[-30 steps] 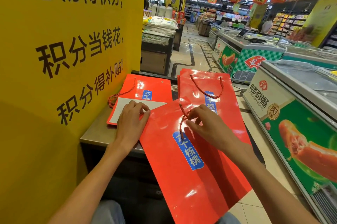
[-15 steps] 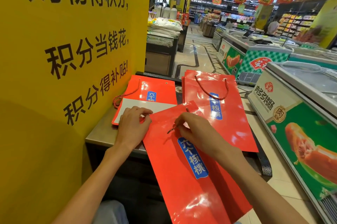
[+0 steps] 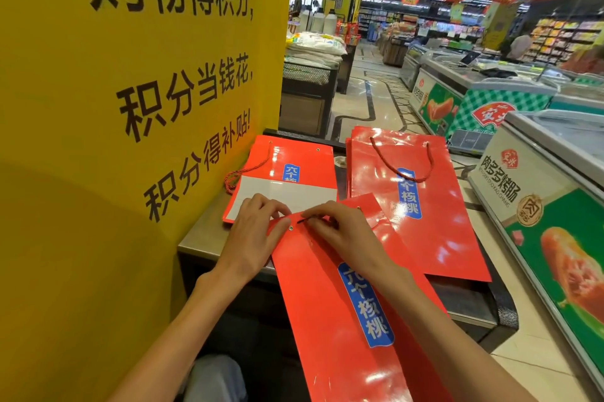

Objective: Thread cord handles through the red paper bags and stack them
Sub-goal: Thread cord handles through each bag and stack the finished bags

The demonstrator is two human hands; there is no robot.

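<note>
A flat red paper bag (image 3: 346, 310) with a blue label lies tilted over the counter's front edge. My left hand (image 3: 253, 231) holds its top left corner beside a metal eyelet (image 3: 290, 228). My right hand (image 3: 340, 231) pinches the dark tip of a cord (image 3: 302, 220) just right of that eyelet; the rest of the cord is hidden under the hand. A stack of red bags with a threaded cord handle (image 3: 405, 172) lies at the right. Another pile of red bags (image 3: 294, 159) lies at the back left, with loose red cords (image 3: 243, 172) on it.
A yellow pillar with black characters (image 3: 130, 107) stands close on the left. The steel counter (image 3: 202, 238) carries the bags. Freezer chests (image 3: 542, 205) line the aisle on the right. A white sheet (image 3: 287, 194) covers the back-left pile.
My right hand has moved left with the cord tip, from the bag's middle top toward the left eyelet. The left hand has stayed on the bag's corner. The camera view has shifted slightly.
</note>
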